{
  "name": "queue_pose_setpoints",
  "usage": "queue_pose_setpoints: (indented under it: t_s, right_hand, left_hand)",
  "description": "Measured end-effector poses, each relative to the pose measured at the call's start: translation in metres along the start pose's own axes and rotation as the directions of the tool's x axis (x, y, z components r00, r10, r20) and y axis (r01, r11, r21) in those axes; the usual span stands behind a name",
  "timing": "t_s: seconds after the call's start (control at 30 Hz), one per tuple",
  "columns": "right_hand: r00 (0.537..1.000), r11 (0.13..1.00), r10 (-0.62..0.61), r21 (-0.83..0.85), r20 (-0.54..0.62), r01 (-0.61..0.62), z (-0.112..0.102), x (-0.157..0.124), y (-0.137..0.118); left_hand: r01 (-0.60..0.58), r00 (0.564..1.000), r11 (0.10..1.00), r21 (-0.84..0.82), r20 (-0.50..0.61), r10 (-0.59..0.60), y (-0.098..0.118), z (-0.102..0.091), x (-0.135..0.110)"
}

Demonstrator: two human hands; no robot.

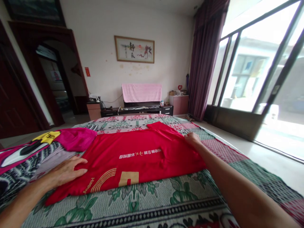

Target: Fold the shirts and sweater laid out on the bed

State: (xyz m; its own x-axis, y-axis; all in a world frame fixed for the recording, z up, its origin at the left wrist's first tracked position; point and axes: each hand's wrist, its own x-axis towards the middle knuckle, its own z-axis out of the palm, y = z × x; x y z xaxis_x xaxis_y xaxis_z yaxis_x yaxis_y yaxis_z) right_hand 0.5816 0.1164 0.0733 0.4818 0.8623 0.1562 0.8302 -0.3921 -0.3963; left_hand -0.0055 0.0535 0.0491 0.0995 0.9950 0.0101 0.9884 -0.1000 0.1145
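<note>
A red T-shirt (142, 142) with white and gold printing lies across the patterned bed cover (133, 196), its prints folded over in part. My left hand (70, 171) rests on the shirt's left end, thumb and fingers apart. At the far right edge of the shirt, my right hand (193, 139) has its fingers closed on the red cloth. One sleeve sticks out at the back, and another corner points toward me at the lower left.
Left of the shirt lie other clothes, among them a magenta garment (76, 139) with a cartoon print. Beyond the bed stand a low black cabinet (167, 110) and a pink cloth (142, 92) draped over a screen. Glass doors (244, 72) line the right side.
</note>
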Motion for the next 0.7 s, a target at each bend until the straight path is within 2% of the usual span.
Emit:
queue_pose_setpoints:
  t_s: [0.17,0.5,0.6,0.7]
  right_hand:
    - [0.997,0.997,0.074,-0.019,0.032,-0.073,0.008,0.015,0.000]
    - [0.999,0.998,0.048,-0.046,0.004,-0.048,0.011,0.028,0.006]
    - [1.000,0.999,0.026,-0.047,0.018,-0.025,0.009,0.028,0.003]
    - [0.996,0.996,-0.084,-0.019,0.003,0.084,0.010,0.027,-0.004]
  left_hand:
    - [0.003,1.000,1.000,0.004,0.012,-0.003,-0.001,0.001,0.000]
    - [-0.020,0.999,1.000,-0.021,-0.030,0.019,-0.017,0.010,0.005]
    - [-0.019,0.999,1.000,-0.025,-0.044,0.018,-0.013,0.009,0.004]
    - [-0.003,0.999,1.000,-0.024,-0.037,0.002,-0.006,0.005,0.001]
